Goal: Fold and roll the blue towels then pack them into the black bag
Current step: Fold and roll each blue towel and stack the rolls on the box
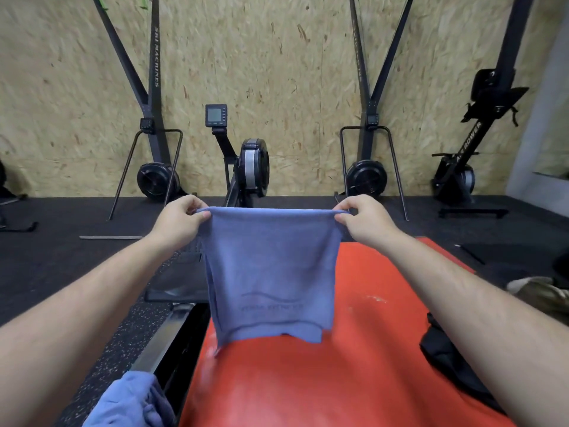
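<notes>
A chipboard wall (277,57) runs behind a row of gym machines, with a rowing machine (252,167) at 12 o'clock. A red mat (308,380) spreads from 6 o'clock up towards the centre and appears to be the folding surface.

The blue towel (271,266) hangs at the centre, doubled over, with its lower hem just above or brushing the mat. It is held taut along the top edge, probably to square it before it is laid down to roll.

A second blue towel (132,402) lies bunched at 7 o'clock, off the mat. The black bag (443,355) lies at 4 o'clock, partly behind the right forearm.

The left hand (180,218) pinches the towel's top corner at 10 o'clock, its fingers curled over the edge. The right hand (366,220) pinches the opposite corner at 2 o'clock in the same way.
</notes>
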